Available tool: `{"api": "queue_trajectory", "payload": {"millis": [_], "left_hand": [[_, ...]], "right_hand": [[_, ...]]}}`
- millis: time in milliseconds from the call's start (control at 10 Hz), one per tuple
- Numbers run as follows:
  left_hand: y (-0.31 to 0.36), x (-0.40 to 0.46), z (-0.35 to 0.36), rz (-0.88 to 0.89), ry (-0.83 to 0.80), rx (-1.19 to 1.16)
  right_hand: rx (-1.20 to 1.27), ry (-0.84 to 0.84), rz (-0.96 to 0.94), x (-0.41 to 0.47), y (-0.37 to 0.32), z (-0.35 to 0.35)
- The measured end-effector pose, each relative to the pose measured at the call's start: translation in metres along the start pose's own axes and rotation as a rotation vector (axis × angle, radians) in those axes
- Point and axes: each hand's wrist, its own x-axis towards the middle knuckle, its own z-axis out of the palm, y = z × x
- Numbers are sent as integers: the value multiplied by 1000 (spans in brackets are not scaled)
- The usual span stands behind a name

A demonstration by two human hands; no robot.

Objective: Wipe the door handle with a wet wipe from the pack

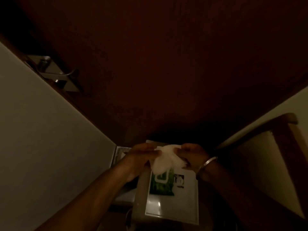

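Both hands up in front of the dark wooden door (166, 64), sharing one white wet wipe (164, 160). Left hand (143, 155) pinches the wipe's upper left edge with its fingertips; right hand (193, 155) grips the upper right edge. Wipe is stretched between them at the top, and the rest hangs crumpled below. A metal bangle (206, 164) sits on the right wrist.

Green wet wipe pack (162, 184) lies directly under the hands, its white flap just beneath the dangling wipe. Cannot tell if the wipe's lower end touches the flap. Pack rests on a glossy white-rimmed box surface (171, 207).

Metal door handle (55, 72) is far up-left of the left hand, well apart from both hands, at the door's edge next to the pale wall (41, 139). A wood-framed panel (266, 155) stands to the right of the right forearm. Lighting is dim and fine detail is poor.
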Motion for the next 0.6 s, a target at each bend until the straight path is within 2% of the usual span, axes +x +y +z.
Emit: {"api": "queue_trajectory", "payload": {"millis": [100,200,300,500,600], "left_hand": [[-46,53,-3,34,156,48],[-69,95,-8,41,117,30],[-101,162,-9,30,161,33],[-150,260,3,17,146,170],[-156,276,3,64,224,302]], "right_hand": [[66,88,82,28,45,-26],[148,143,159,55,73,-37],[320,263,268,109,113,-52],[348,396,282,199,167,-74],[362,460,290,218,174,-80]]}}
